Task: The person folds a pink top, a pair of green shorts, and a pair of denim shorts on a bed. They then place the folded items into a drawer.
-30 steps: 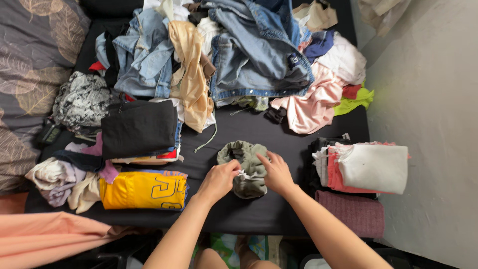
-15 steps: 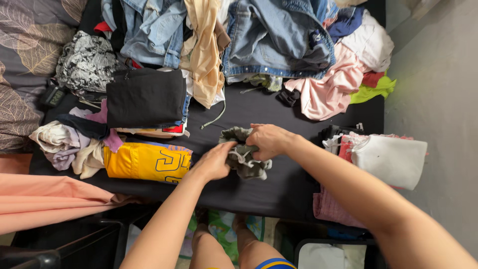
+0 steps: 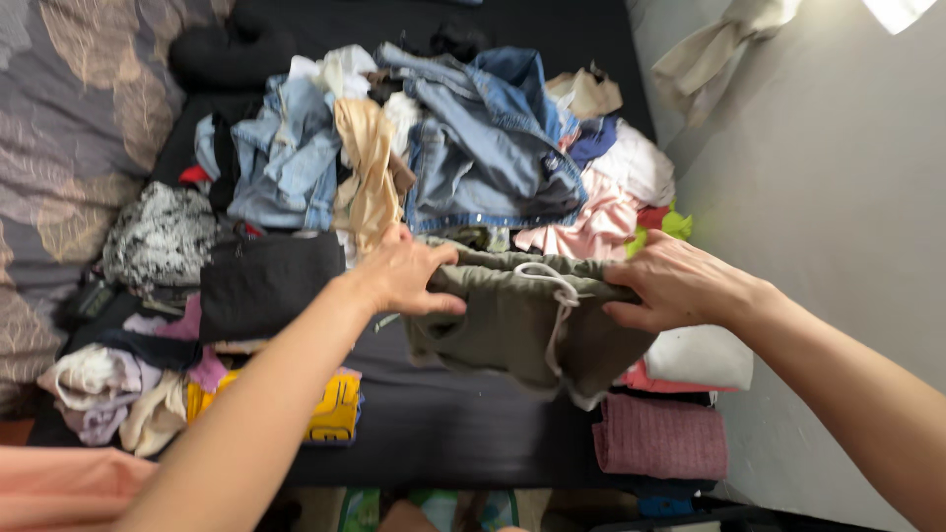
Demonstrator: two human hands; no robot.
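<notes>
An olive-green pair of shorts with a white drawstring hangs spread out above the black bed surface. My left hand grips the waistband at its left end. My right hand grips the waistband at its right end. The lower part of the shorts is blurred.
A heap of unfolded clothes, with denim jackets and a pink garment, lies at the far side. Folded piles sit left, topped by a black item and a yellow one. On the right are folded white and pink pieces beside a grey wall.
The shorts were crumpled on the bed under both hands. Now both hands have lifted them and pulled the waistband apart, and the view has moved closer.
</notes>
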